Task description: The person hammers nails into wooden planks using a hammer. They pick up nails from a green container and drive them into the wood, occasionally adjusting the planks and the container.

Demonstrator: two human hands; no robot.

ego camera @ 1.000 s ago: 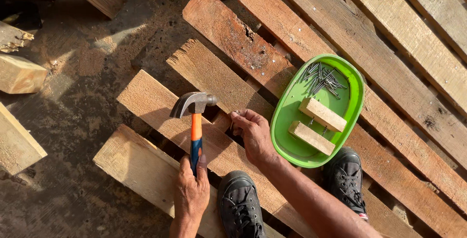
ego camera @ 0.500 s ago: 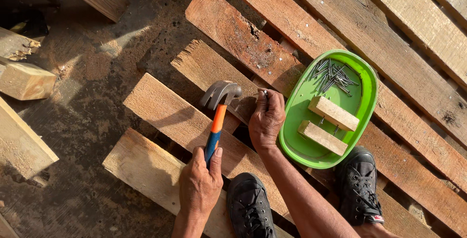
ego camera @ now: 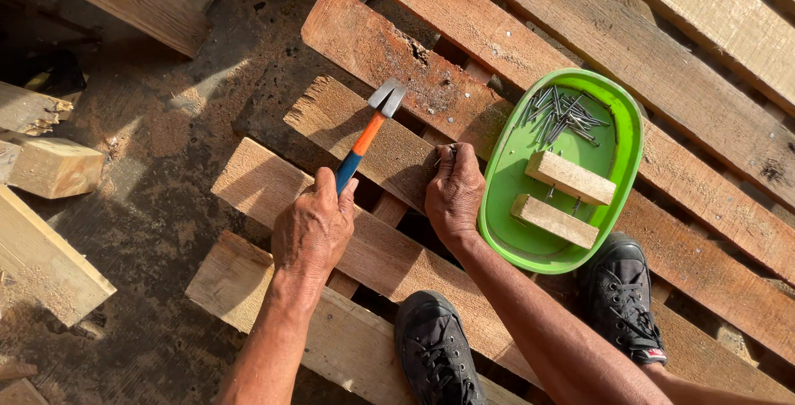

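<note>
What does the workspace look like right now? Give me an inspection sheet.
Surface: weathered pallet planks laid diagonally over a dusty floor.
Job's things: claw hammer, orange and blue handle, raised; nail held on a plank.
Clutter: green tray with loose nails and two wood blocks.
Grippers: left hand grips the hammer handle; right hand pinches the nail.
Cables: nothing seen.
Surroundings: wood offcuts at left; black shoes on the planks.

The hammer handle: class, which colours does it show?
Orange above blue on the hammer handle, gripped by the left hand; head view.
</note>
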